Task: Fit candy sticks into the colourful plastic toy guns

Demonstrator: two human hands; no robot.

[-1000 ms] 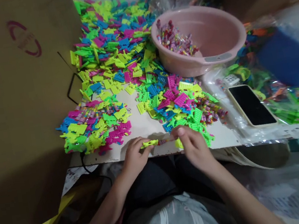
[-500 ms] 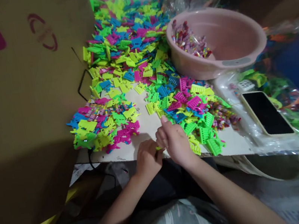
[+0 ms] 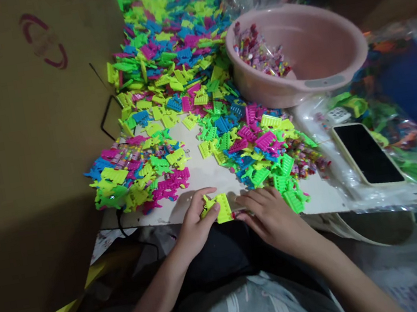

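My left hand grips a yellow plastic piece between thumb and fingers at the table's front edge. Just right of it, my right hand pinches a small red and pink item that meets the right side of the yellow piece; its far end is hidden by the fingers. To the left lies a heap of coloured pieces mixed with wrapped sticks. On the right, a pile of green, pink, blue and yellow pieces reaches close to my right hand.
A large pile of coloured pieces covers the back. A pink basin holds small wrapped sticks. The phone lies on clear plastic at the right. A tall cardboard box stands along the left side.
The hands, pressed together before, have moved apart. The yellow piece, mostly hidden earlier, now shows in my left hand. My right hand has turned palm down. The view has shifted slightly.
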